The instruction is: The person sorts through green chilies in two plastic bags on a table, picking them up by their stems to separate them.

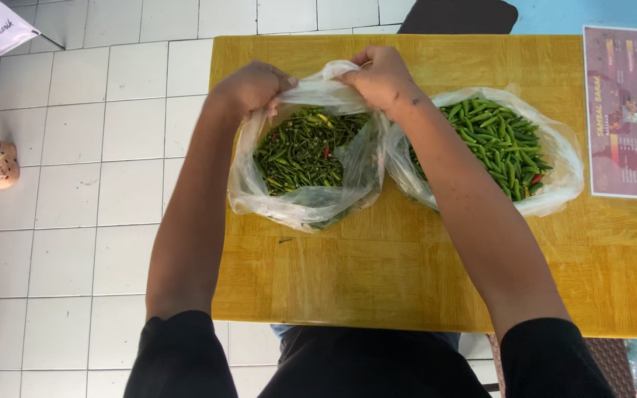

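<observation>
Fingers of both hands are clenched on the far rim of one thin plastic bag (300, 199): the left hand (251, 87) pinches the rim at its left side, and the right hand (383, 76) pinches it just beside, a little more to the right. This bag lies on the yellow wooden table (407, 273), near the far left corner, and it holds many small dark green chillies (300, 151) with a few red ones among them.

I judge the step to be working the mouth of this bag. To do it well, both hands should take the rim in thick folds, because the plastic looks thin and could tear, and they should keep the bag low on the surface so no chillies spill over the left edge.

Counted: two bags. The second bag (562, 158) touches the first one on its right and lies open, full of longer, brighter green chillies (499, 140). One printed sheet (628, 110) lies at the right edge. The single chillies are too many to count.
</observation>
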